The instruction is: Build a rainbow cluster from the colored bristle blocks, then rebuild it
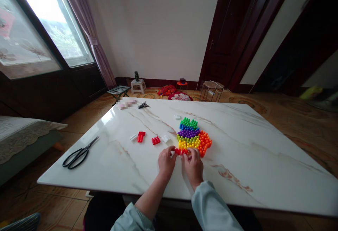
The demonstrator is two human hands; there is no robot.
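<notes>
Just in front of a bead cluster, my left hand (167, 160) pinches small red beads (177, 151). Close beside it my right hand (194, 164) is closed on more red beads (184, 151). The two red pieces nearly meet between my fingertips. Beyond them lies the multicoloured bead cluster (189, 133), in bands of green, blue, purple, olive and yellow, with orange on its right side. Left of my hands are a red bead piece (155, 140), another red bead piece (141, 136), and white pieces (166, 139).
Black-handled scissors (76, 158) lie at the table's left, their blades pointing away. Dark pliers (144, 105) rest near the far edge of the marble-patterned table (232, 174). A small white piece (177, 117) lies beyond the cluster. Low stools (138, 85) stand along the wall.
</notes>
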